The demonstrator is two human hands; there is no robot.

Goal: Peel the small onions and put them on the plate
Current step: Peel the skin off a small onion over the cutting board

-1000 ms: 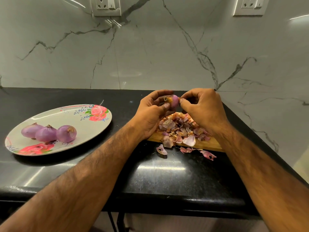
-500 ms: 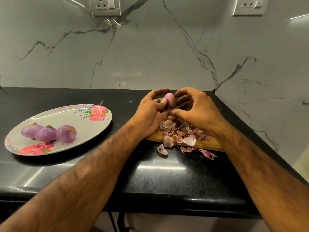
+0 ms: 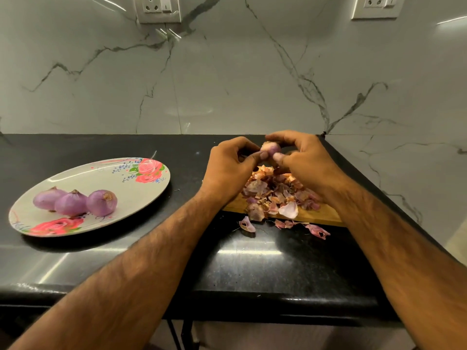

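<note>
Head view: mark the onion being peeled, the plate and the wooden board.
onion point(image 3: 271, 148), head view, its exposed purple middle.
plate point(image 3: 83, 179), head view, bare grey surface near its centre.
wooden board point(image 3: 319, 215), head view, bare wood by its near right edge.

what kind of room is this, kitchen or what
Most likely a home kitchen: a black stone countertop backed by a marble-look wall with power sockets. A wooden cutting board piled with onion skins sits beside a flowered plate of peeled onions.
</note>
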